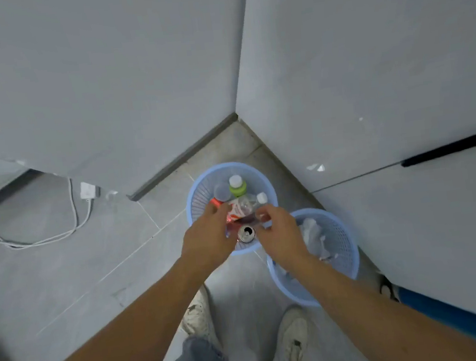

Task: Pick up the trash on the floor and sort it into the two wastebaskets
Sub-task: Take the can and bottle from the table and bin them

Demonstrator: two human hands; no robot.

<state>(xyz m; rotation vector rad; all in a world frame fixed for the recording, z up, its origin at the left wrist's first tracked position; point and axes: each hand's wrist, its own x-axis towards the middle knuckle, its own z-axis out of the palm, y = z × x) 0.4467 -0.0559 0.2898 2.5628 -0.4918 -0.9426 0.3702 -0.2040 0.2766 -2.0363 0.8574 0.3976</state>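
Both hands over the far wastebasket in a room corner.
The left hand [208,240] and right hand [278,235], fingers curled, together grip a clear plastic bottle [243,209] above the far wastebasket [199,190], which holds bottles and a can [246,234]; the near wastebasket [342,245] holds crumpled paper [314,237].
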